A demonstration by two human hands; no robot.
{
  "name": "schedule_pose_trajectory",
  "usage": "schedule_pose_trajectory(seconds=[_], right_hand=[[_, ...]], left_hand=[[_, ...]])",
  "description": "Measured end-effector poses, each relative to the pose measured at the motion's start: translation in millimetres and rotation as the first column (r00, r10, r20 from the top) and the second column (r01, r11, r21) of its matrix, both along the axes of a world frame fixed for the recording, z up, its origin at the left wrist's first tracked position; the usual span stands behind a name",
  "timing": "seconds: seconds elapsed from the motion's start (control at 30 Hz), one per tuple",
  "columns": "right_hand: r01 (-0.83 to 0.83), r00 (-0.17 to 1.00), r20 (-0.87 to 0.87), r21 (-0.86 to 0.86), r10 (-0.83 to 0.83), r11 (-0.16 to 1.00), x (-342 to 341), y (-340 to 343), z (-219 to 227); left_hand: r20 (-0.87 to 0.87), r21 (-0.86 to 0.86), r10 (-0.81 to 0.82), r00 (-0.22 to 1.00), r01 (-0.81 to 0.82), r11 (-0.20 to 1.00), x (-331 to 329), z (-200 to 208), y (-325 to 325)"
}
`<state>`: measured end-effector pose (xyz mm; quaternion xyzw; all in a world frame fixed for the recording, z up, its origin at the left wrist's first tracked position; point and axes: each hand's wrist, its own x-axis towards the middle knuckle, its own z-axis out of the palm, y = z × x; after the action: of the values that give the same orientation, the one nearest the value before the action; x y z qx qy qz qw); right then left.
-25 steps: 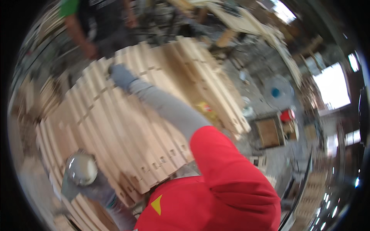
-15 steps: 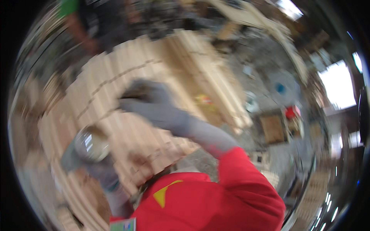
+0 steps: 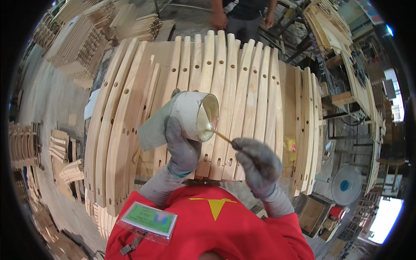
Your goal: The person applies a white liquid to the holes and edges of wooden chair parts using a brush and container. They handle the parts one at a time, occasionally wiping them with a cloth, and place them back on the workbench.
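Observation:
My left hand, in a grey glove, is wrapped around a white cup. The cup is tilted, its mouth turned to the right, and a pale, creamy liquid shows inside. A flat grey-green piece sticks out beside the cup's base; its kind is unclear. My right hand, also gloved, pinches a thin brown stick whose tip reaches into the cup's mouth. Below both hands lies a row of curved wooden slats with round holes near their far ends and slots near their close ends.
More curved wooden slats lie at the left, and others at the right near a small yellow item. A person stands beyond the table. Wood stacks fill the far left; a round fan-like object stands at right.
My right hand has come from over the slats to the cup, the stick's tip now inside it. My left hand has brought the cup toward the middle. The view has turned and become sharp.

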<state>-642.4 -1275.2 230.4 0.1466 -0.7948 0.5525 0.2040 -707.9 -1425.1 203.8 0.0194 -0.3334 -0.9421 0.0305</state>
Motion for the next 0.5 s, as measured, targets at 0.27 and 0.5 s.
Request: schedule_pose_trajectory(seconds=[0.27,0.5], right_hand=[[-0.021,0.962,0.200,-0.621,0.185,0.784,7,-11,19],[0.184,0.930,0.336,-0.776,0.148,0.603,-9,-15,0]], left_hand=[[0.078,0.072,0.005,0.997,-0.011,0.997,-7,-1,-22],[0.122,0.271,-0.144,0.982,0.107,0.957,-18,-9,-15]])
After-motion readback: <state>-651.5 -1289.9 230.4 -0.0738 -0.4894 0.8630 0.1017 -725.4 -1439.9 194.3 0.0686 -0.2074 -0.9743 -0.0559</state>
